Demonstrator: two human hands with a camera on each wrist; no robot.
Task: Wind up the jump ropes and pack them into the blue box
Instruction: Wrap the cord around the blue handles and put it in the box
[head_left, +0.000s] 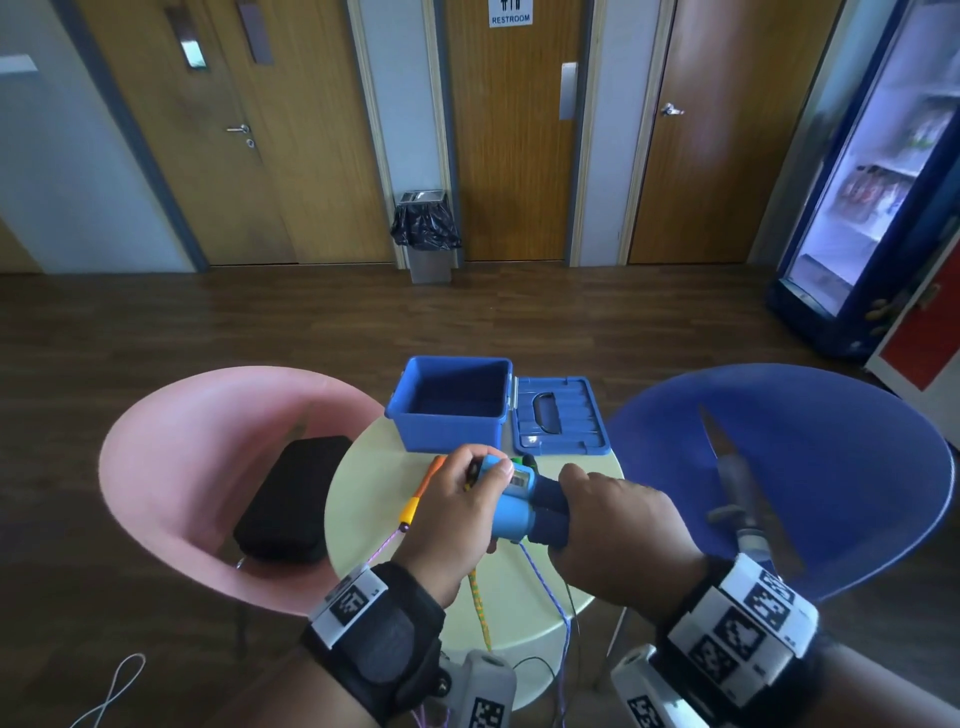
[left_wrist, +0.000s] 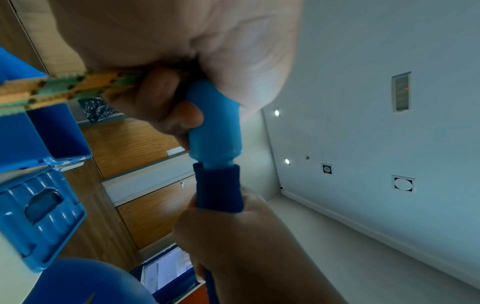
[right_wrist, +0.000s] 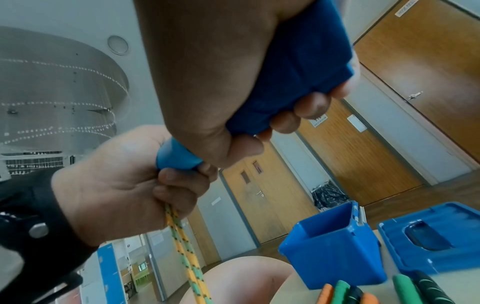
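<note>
Bare left hand (head_left: 451, 512), bare right hand (head_left: 618, 525). Black strap (head_left: 382, 631) round left wrist, metal snap (right_wrist: 38, 230) on it, white band (head_left: 347, 597) with black square marker. White marker bands (head_left: 748, 618) round right wrist. Grey camera housings (head_left: 485, 691) under wrists, marker-tagged.

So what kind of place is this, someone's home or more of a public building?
Probably a public or office common area, not a home. A door carries a restroom sign, a lit drinks fridge stands by the wall, and a bin with a black liner sits between doors.
</note>
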